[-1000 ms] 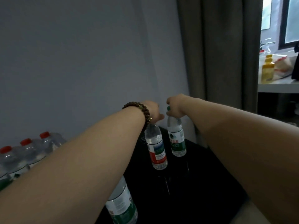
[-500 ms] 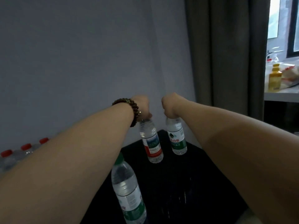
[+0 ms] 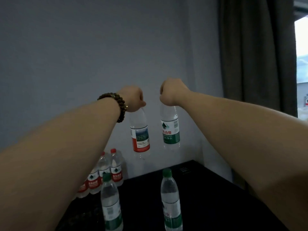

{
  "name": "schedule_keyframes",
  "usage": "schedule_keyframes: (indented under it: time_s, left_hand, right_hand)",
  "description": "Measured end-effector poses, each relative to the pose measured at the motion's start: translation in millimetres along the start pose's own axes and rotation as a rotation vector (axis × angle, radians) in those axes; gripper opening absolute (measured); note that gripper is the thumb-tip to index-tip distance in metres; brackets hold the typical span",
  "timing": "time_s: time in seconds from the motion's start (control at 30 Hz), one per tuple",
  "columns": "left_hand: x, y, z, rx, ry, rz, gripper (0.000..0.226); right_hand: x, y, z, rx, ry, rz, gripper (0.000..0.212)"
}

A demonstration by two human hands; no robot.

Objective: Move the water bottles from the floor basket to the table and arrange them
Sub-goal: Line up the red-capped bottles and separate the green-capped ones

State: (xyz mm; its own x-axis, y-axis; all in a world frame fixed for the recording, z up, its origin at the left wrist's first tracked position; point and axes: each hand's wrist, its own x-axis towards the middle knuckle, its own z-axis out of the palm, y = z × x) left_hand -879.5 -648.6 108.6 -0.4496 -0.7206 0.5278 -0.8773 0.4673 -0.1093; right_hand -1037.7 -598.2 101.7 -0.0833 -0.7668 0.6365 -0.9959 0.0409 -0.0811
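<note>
My left hand [image 3: 133, 99], with a bead bracelet on the wrist, grips the neck of a clear bottle with a red and white label [image 3: 140, 137]. That bottle hangs in the air above the black table [image 3: 208, 197]. My right hand [image 3: 173, 92] grips the top of a bottle with a green and white label [image 3: 170, 130], also hanging above the table. Both caps are hidden inside my fists. Two green-capped bottles stand upright on the table, one at the front left [image 3: 110, 204] and one at the front middle [image 3: 170, 200].
A shrink-wrapped pack of red-capped bottles [image 3: 106, 172] sits at the table's left, by the grey wall. A dark curtain [image 3: 256, 52] hangs at the right, with a bright window [image 3: 302, 67] beyond it. The basket is out of view.
Both hands have lifted their bottles off the table's far end and now hold them in the air. The camera has pulled back, so the two green-capped bottles show in front.
</note>
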Motion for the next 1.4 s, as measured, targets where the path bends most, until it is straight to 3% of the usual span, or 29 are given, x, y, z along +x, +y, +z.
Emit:
schedule_keyframes:
  time_s: [0.1,0.27,0.47,0.67,0.87,1.4]
  left_hand:
    - [-28.1,-22.6,-21.2,-0.014,-0.020,-0.029,0.029]
    - [-76.3,-49.3,-25.3,-0.043,-0.201,-0.082,0.020]
    - [-136.0,-67.0,25.1,-0.073,-0.435,-0.060,0.015]
    - [-164.5,-73.7,82.0,-0.134,-0.542,-0.055,0.015]
    - [-164.2,-67.6,105.1,-0.177,-0.580,-0.020,0.015]
    - [-157.3,-58.3,138.1,-0.230,-0.673,-0.037,0.011]
  right_hand:
    - [-15.1,-38.9,-16.9,-0.028,-0.007,-0.069,0.028]
    - [-38.1,-79.5,-11.0,0.025,-0.124,-0.044,0.019]
    - [-79.7,-105.1,38.0,0.069,-0.331,-0.063,0.020]
    - [-115.7,-111.6,93.4,-0.039,-0.481,-0.120,0.022]
    - [-129.2,-99.6,133.2,0.019,-0.571,-0.065,0.013]
    - [-134.0,-86.9,155.2,0.009,-0.686,-0.085,0.022]
